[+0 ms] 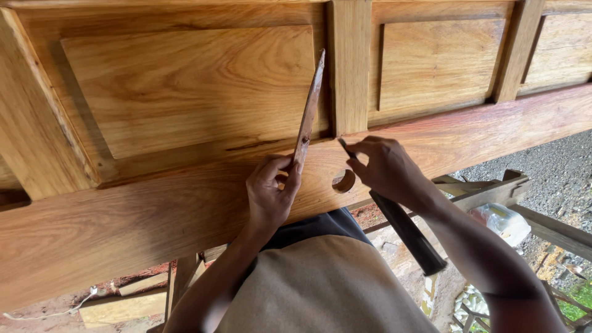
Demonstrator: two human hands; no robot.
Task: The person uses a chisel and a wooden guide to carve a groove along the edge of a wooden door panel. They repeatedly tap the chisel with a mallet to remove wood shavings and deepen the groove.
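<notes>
A large panelled wooden door (185, 92) lies flat in front of me, with a round hole (343, 181) bored near its front rail. My left hand (270, 191) grips a long, thin, worn wooden stick (309, 108) that stands on the rail and points away from me. My right hand (388, 169) holds a dark-handled tool (407, 231), its thin tip touching the wood just right of the vertical stile (349, 68), above the hole. The handle runs back under my wrist toward my body.
Below the door's edge I see my grey and dark clothing (320, 283), timber trestle pieces (493, 191), a plastic bag (502, 219), gravel ground at the right and a white cord (37, 311) on reddish ground at the lower left.
</notes>
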